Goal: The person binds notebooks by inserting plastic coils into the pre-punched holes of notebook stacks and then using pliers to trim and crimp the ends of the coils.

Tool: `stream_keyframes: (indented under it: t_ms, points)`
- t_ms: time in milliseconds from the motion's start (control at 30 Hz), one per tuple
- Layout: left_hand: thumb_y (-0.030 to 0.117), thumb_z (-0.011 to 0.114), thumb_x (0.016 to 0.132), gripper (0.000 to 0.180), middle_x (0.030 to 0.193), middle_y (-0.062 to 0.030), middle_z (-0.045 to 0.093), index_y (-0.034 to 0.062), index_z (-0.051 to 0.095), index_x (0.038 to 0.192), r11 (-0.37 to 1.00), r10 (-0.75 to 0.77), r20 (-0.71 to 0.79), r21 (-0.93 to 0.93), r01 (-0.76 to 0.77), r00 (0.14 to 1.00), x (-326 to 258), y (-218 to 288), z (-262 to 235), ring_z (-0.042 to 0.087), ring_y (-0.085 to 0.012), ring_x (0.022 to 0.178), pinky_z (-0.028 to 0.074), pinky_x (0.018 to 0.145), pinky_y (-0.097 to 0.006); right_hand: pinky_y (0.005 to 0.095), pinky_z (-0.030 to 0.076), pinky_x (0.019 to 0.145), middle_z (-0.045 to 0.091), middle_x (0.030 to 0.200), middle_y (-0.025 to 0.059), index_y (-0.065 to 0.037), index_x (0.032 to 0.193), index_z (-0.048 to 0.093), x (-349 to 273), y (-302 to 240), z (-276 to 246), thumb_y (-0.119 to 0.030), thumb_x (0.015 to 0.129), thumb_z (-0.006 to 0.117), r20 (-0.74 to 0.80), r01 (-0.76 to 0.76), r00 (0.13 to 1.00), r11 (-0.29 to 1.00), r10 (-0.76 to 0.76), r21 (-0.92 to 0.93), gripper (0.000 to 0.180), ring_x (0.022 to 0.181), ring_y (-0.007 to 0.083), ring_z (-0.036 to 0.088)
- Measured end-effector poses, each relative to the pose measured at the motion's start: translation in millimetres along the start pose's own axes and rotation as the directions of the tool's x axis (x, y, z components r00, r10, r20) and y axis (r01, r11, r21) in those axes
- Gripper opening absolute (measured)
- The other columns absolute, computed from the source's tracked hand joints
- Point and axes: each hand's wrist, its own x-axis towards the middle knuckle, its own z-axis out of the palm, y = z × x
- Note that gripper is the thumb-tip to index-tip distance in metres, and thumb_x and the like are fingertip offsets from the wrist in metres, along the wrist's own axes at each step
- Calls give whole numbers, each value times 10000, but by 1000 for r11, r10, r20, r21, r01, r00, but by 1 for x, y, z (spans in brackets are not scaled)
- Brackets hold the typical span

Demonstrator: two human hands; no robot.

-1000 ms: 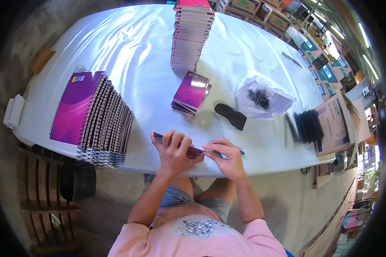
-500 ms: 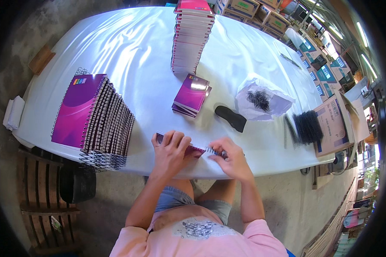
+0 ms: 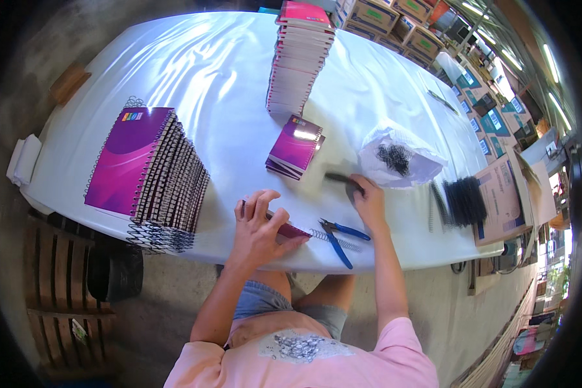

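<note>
1. The white table point(image 3: 194, 71) has lots of bare room in the middle, between the leaning notebook stack point(image 3: 150, 174) and the tall stack point(image 3: 301, 58).
2. Blue pliers point(image 3: 340, 235) and a wire coil point(image 3: 333, 238) lie by the near edge.
3. A plastic bag point(image 3: 401, 158) and black coils point(image 3: 464, 200) crowd the right side.
</note>
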Motion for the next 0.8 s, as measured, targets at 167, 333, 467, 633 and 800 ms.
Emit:
stream_keyframes:
  t_ms: [167,333,467,633,800]
  points:
    - [400,814,557,453,1148,-92,458,100,546,765,999,-16,12,40,15,1000,-8,-7,0,385,-334,1138,274,965,-501,359,482,881,662,1012,150,-1,901,683,-26,-67,-18,100,659,626,110,-131,861,-9,-496,991,268,1017,263,616]
    - [412,804,560,458,1075,-81,460,95,538,755,999,-10,10,49,9,1000,-7,-10,6,390,-322,1104,266,973,-546,318,499,830,687,850,151,13,870,697,-22,-66,-6,121,609,574,279,-248,910,135,-307,959,307,917,243,653]
    - [409,778,615,407,1041,-61,455,105,560,775,1000,-22,15,1,21,1000,-7,-9,1,397,-273,1095,233,986,-564,352,529,777,687,836,167,9,839,703,-18,-72,-11,28,697,636,623,-468,775,569,-102,676,158,852,272,669]
    - [448,774,608,436,1059,-63,464,103,559,766,1000,-16,31,2,16,999,-4,-11,-2,402,-268,1093,261,977,-522,259,497,669,689,788,107,15,893,705,-24,-92,-23,92,658,529,126,-77,879,124,-460,989,304,736,131,628]
    - [408,821,534,461,1171,-93,445,95,554,743,994,-42,41,-103,46,998,3,-14,-6,405,-307,1094,321,932,-451,304,511,765,699,855,122,7,886,706,-13,-89,-29,117,620,526,376,-260,927,704,-11,661,339,828,206,664]
